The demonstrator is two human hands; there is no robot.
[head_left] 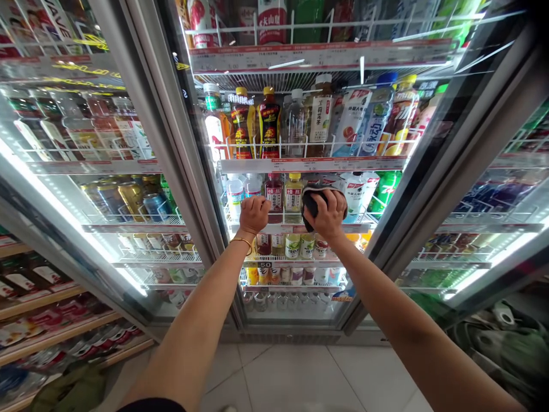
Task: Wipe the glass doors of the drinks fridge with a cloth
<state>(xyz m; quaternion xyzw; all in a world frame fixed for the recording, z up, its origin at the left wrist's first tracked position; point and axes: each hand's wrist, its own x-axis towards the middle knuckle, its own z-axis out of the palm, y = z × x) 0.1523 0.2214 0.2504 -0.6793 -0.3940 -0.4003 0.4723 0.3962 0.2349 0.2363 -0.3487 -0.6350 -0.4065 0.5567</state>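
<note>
My right hand point(329, 213) presses a dark cloth point(309, 207) with a pale edge against the glass door point(295, 312) of a drinks fridge, its fingers bent over the bunched fabric. To its left, my left hand point(254, 214) is curled into a fist in front of the same glass; nothing shows sticking out of it, and its palm side is hidden. A thin gold bangle point(242, 245) circles the left wrist. Behind the pane, between my hands, stand a dark red bottle point(273, 197) and a yellow-capped bottle point(294, 197).
Metal door frames point(171, 123) run down both sides of the pane. Shelves of bottles and cans fill the neighbouring fridge sections. Wooden shelves point(64, 329) with packaged goods stand at lower left. Green items point(510, 343) lie at lower right. Light floor tiles point(283, 377) are below.
</note>
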